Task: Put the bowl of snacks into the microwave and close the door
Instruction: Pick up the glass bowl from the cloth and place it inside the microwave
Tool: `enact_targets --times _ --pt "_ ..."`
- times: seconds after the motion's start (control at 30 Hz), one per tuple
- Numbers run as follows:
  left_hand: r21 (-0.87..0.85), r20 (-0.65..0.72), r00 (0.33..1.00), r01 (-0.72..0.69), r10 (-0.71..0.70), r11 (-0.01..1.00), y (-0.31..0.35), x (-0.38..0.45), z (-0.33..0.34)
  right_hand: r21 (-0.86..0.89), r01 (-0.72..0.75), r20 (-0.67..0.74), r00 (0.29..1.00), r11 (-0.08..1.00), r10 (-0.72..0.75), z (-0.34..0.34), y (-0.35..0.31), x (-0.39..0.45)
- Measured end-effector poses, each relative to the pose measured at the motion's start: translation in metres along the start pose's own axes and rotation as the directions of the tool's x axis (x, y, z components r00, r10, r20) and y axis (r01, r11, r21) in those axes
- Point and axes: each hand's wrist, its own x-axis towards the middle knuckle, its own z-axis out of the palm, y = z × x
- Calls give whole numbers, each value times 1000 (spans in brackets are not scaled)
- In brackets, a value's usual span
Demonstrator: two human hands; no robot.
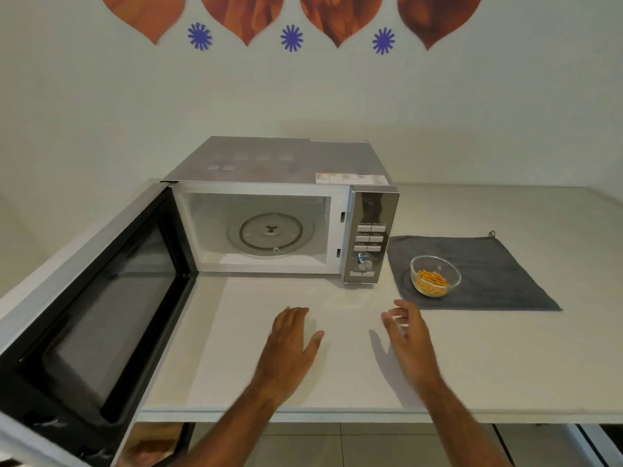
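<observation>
Glass bowl of snacks on grey cloth, right of open microwave, ahead-right of right hand, the nearer grip, fingers spread, empty; left hand likewise empty, flat over bench, farther off.

A pale wall is seen across the far side, lit evenly and softly. Along its top edge, a row of orange leaf shapes is painted, points hanging down, and blue stars are set between the points. A white counter is placed against the wall and runs off to the right. On its right part a grey cloth is spread flat. Below the near edge, light floor tiles are seen.
</observation>
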Motion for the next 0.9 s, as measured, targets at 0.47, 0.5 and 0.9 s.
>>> enact_targets --times 0.47,0.5,0.9 --pt "-568 239 961 252 -137 784 113 99 74 131 -192 -315 922 973 224 -82 26 108" --pt "-563 251 960 252 -127 787 121 106 77 120 -224 -320 914 967 251 -85 29 116" --pt "-376 363 929 213 -68 902 174 177 123 -145 -312 -262 927 939 268 -104 44 153"
